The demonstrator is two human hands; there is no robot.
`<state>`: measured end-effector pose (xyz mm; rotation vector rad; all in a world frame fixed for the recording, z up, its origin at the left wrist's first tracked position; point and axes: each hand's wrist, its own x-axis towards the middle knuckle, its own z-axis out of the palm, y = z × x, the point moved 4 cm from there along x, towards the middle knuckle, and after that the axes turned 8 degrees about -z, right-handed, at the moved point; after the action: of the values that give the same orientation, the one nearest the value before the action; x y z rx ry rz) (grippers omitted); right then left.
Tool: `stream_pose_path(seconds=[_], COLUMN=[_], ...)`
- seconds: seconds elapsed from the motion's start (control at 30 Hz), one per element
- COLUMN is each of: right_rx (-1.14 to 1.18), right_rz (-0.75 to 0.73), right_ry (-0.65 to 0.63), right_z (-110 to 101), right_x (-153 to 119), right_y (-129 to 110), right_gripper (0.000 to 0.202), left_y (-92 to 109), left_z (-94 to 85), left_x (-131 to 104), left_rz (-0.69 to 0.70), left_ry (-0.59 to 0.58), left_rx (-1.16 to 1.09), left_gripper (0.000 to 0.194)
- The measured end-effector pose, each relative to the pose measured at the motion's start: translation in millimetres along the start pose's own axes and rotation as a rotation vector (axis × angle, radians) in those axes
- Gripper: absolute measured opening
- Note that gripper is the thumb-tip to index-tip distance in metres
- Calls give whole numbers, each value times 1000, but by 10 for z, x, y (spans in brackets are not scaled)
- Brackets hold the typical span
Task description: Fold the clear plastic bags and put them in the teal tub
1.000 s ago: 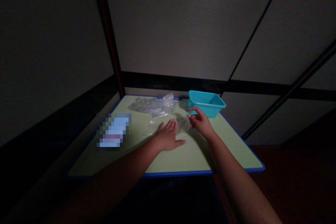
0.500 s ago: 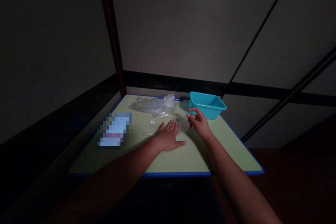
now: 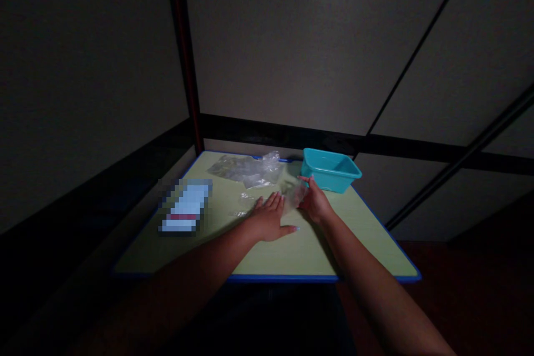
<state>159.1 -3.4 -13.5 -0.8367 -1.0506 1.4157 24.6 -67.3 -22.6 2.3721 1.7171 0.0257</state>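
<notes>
My left hand (image 3: 269, 219) lies flat with its fingers spread, pressing on a clear plastic bag (image 3: 294, 196) on the table. To its right, my right hand (image 3: 316, 200) has its fingers closed on the right end of that bag, which is lifted a little. Behind my hands lies a crumpled pile of clear plastic bags (image 3: 254, 169). The left part of the held bag shows beyond my left fingers as faint, shiny creases.
A turquoise basin (image 3: 331, 171) stands at the back right of the pale green, blue-edged table (image 3: 292, 258). At the left lies a pixelated, phone-like object (image 3: 186, 206). A wall rises behind the table.
My right hand has closed on the right end of the clear bag, which now stands up more. My left hand stays flat. The whole view has shifted slightly.
</notes>
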Motion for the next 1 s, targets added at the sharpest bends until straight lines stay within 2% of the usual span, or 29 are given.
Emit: stream_pose_path(seconds=[0.07, 0.17, 0.4, 0.6, 0.8, 0.93, 1.0], right_rx=[40, 96, 354, 393, 235, 33, -61], right_rz=[52, 43, 157, 167, 70, -62, -138], right_ry=[102, 160, 121, 69, -25, -214, -287], right_z=[-77, -109, 102, 162, 272, 403, 438], right_x=[38, 48, -192, -244, -301, -353, -370], right_y=[34, 38, 74, 99, 71, 84, 87], right_gripper=[39, 38, 46, 50, 57, 68, 66], left_y=[-3, -5, -2, -6, -19, -67, -106], left_z=[6, 9, -14, -23, -19, -30, -39], left_x=[4, 5, -20, -30, -22, -21, -16], left_rz=[7, 8, 1, 7, 2, -6, -32], left_ry=[0, -10, -4, -12, -7, -17, -14], left_rx=[1, 9, 9, -2, -20, -37, -42], left_gripper=[95, 96, 94, 95, 96, 96, 97])
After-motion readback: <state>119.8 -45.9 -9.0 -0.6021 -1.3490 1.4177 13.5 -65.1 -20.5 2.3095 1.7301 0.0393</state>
